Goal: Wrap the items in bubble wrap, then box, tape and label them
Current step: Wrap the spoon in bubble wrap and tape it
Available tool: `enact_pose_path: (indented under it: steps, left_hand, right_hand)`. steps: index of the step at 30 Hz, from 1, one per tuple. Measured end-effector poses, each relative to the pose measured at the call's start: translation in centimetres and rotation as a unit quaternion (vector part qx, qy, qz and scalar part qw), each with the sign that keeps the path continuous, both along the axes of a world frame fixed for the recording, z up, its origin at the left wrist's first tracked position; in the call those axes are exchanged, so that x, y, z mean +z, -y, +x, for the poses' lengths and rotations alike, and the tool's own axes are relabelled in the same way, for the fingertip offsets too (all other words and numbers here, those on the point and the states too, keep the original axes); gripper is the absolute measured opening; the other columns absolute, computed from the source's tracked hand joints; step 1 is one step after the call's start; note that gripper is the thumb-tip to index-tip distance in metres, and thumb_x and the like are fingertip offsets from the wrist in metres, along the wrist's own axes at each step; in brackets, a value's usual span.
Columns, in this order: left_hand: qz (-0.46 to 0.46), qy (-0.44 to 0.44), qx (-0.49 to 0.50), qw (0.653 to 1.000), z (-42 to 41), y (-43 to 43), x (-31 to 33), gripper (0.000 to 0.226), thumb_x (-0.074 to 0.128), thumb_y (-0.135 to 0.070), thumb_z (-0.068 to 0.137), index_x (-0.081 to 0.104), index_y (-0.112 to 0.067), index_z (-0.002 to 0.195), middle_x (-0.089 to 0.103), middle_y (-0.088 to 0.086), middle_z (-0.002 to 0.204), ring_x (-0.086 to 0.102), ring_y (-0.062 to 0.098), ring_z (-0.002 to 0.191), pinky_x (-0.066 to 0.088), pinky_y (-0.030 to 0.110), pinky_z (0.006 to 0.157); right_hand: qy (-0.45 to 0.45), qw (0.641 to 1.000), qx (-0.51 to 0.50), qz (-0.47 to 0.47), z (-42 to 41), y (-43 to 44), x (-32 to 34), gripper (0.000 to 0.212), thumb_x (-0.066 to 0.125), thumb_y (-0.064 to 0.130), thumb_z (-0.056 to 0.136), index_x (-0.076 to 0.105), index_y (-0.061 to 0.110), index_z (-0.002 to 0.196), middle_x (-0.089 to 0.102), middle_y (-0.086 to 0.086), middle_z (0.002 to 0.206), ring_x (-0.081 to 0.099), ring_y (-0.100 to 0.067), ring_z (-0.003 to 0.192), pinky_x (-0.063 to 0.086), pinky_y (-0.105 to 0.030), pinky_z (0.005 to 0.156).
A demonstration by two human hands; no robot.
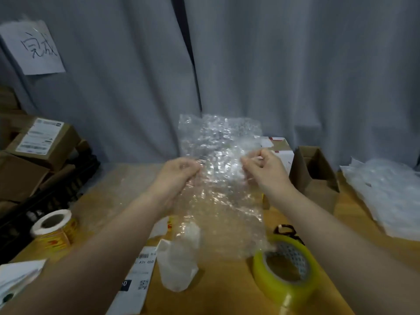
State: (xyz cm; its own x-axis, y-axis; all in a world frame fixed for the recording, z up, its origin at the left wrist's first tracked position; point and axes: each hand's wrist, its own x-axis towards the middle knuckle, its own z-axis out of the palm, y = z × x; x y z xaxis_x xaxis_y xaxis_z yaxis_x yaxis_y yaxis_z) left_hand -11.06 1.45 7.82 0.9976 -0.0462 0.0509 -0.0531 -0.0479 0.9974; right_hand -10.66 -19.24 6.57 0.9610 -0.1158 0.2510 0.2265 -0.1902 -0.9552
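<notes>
A clear sheet of bubble wrap (219, 178) hangs upright over the middle of the wooden table (227, 289). My left hand (178, 172) pinches its left edge and my right hand (264, 168) pinches its right edge, at about mid height. Below the sheet a white wrapped item (178, 261) stands on the table. A roll of yellowish packing tape (287, 269) lies at the front right. An open brown cardboard box (314, 176) stands to the right behind my right hand. A shipping label (138, 283) lies flat near the front.
A roll of yellow stickers (54, 230) stands at the front left. Stacked labelled cardboard boxes (38, 144) fill the left side. More bubble wrap sheets (391, 196) lie at the right. Scissors (287, 231) lie behind the tape. A grey curtain (272, 64) hangs behind.
</notes>
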Motion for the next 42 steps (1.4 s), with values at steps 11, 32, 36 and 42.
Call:
enact_pose_path:
  steps: [11, 32, 36, 42]
  left_hand:
    - [-0.053, -0.052, 0.136, 0.988, -2.6, 0.4, -8.2, 0.018, 0.058, -0.032, 0.093, 0.054, -0.018, 0.083, 0.055, -0.004, 0.056, 0.044, 0.005, 0.037, 0.036, 0.019, 0.038]
    - [0.127, -0.02, 0.037, 0.991, -5.2, 9.8, -13.1, 0.017, 0.049, -0.029, 0.098, 0.052, -0.015, 0.107, 0.063, 0.012, 0.094, 0.059, 0.025, 0.071, 0.037, 0.027, 0.049]
    - [0.116, -0.074, -0.005, 0.991, -4.6, 10.2, -13.5, 0.018, 0.055, -0.017, 0.094, 0.052, -0.018, 0.113, 0.064, 0.013, 0.108, 0.062, 0.025, 0.078, 0.047, 0.029, 0.055]
    - [0.118, -0.082, -0.046, 0.989, -3.9, 8.8, -13.2, 0.04, 0.064, -0.018, 0.089, 0.047, -0.021, 0.124, 0.06, 0.005, 0.119, 0.064, 0.027, 0.098, 0.052, 0.047, 0.091]
  right_hand:
    - [-0.19, 0.842, 0.166, -0.478, -6.2, 6.6, -7.0, 0.045, 0.071, 0.017, 0.081, 0.056, 0.026, 0.122, 0.057, 0.001, 0.122, 0.054, -0.02, 0.114, 0.047, -0.034, 0.095]
    - [-0.219, 0.846, -0.47, -0.125, -11.8, 19.9, -10.2, 0.046, 0.066, 0.025, 0.087, 0.051, -0.008, 0.116, 0.059, -0.027, 0.114, 0.059, -0.042, 0.105, 0.041, -0.037, 0.07]
    - [-0.253, 0.842, -0.465, -0.106, -11.1, 19.0, -10.9, 0.053, 0.066, 0.027, 0.087, 0.048, -0.007, 0.123, 0.054, -0.026, 0.124, 0.059, -0.041, 0.108, 0.049, -0.042, 0.08]
    - [-0.022, 0.849, -0.331, -0.412, -11.2, 14.1, -9.4, 0.023, 0.056, 0.014, 0.089, 0.058, 0.008, 0.111, 0.056, -0.013, 0.111, 0.056, -0.031, 0.095, 0.046, -0.038, 0.071]
